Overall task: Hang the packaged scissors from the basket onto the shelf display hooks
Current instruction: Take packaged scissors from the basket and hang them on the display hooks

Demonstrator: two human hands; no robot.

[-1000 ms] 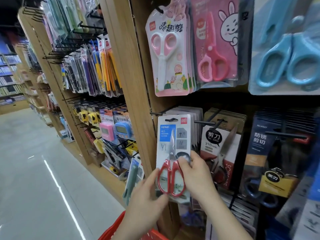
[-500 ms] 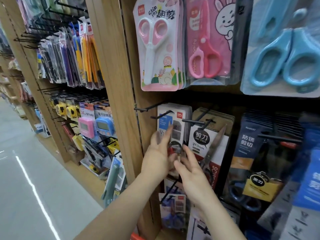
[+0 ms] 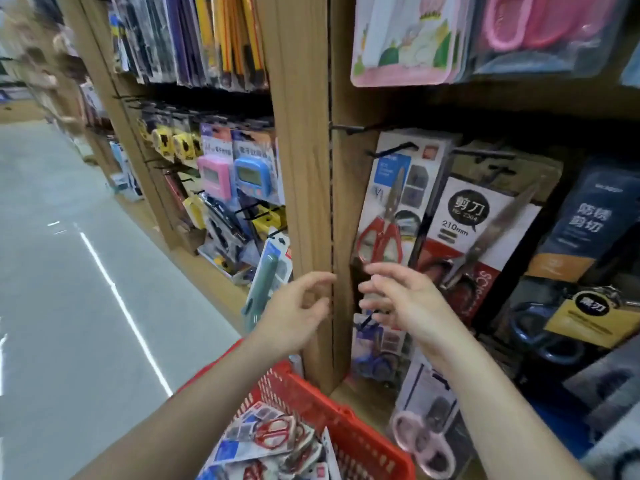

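Note:
A white pack of red-handled scissors (image 3: 391, 209) hangs on a black hook (image 3: 393, 150) right of the wooden post. My right hand (image 3: 401, 299) is just below that pack, fingers apart, holding nothing. My left hand (image 3: 298, 310) is beside it in front of the post, also empty with curled, spread fingers. Below, a red plastic basket (image 3: 349, 434) holds several more packs of red scissors (image 3: 270, 434).
A wooden upright post (image 3: 304, 168) splits the shelving. Kraft-card 210 mm scissors (image 3: 474, 230) and dark packs (image 3: 588, 230) hang to the right, pink scissors (image 3: 422, 441) lower down. Timers (image 3: 228, 174) and pens hang left. The grey aisle floor (image 3: 69, 289) lies left.
The pack held in both hands a second ago now hangs on the hook. Both hands have let go and dropped below it. The view has tilted down, showing the basket.

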